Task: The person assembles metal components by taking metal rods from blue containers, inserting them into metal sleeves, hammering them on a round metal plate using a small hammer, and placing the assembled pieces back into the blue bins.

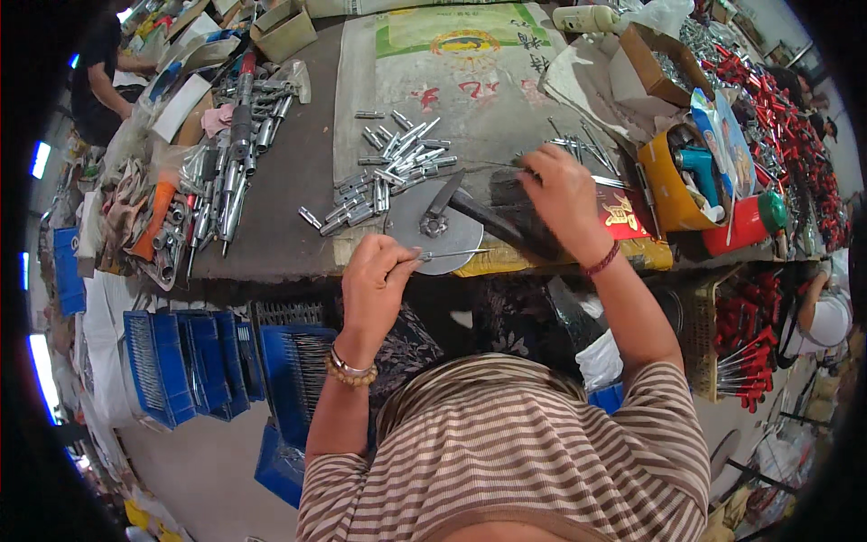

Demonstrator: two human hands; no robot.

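Observation:
My left hand point(372, 275) is closed in a pinch on a thin metal rod point(456, 255), which points right across the near rim of a round grey metal plate point(408, 215). Over the bench to the right, my right hand point(562, 194) has its fingers curled together; whatever is between the fingertips is too small to tell. A hammer point(492, 222) with a dark handle lies between my hands, its head over the plate. Just beyond the plate is a loose heap of short shiny metal sleeves point(406, 155). Several thin rods point(591, 149) lie beyond my right hand.
Metal tool parts point(237, 154) crowd the bench's left side. At right stand a yellow container point(670, 185), a red bottle with a green cap point(745, 224) and an open cardboard box point(664, 68). Blue bins point(293, 379) of rods sit below left; red-handled tools point(748, 334) below right.

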